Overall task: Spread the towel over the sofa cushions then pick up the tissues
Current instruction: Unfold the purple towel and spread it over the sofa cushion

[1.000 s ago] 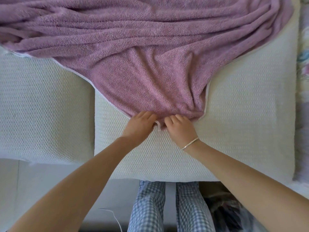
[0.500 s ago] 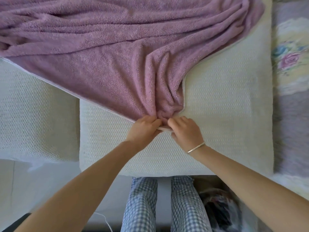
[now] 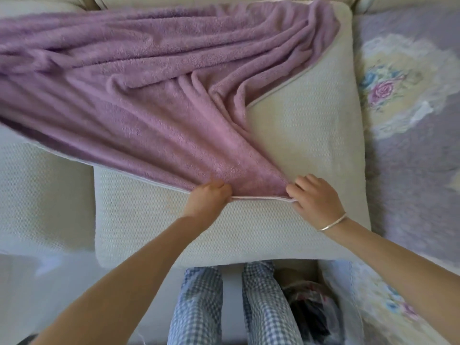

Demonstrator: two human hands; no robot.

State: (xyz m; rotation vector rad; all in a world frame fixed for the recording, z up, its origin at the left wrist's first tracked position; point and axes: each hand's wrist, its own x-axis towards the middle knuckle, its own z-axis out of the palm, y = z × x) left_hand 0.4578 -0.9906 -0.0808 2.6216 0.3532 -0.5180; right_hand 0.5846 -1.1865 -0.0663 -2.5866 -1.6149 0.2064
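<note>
Pinching the purple towel hem, your left hand and right hand stretch it over the cream cushion.

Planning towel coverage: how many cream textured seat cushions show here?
2: the middle cushion, partly under the towel, and the left cushion beside it. The towel may hide others.

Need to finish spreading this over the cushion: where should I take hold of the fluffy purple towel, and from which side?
Take the white-trimmed near hem of the fluffy purple towel, from the sofa's front. It lies taut on the cream knitted cushion between left hand and right hand, which pinch it; the folds fan back from there, so pulling sideways should flatten them.
</note>
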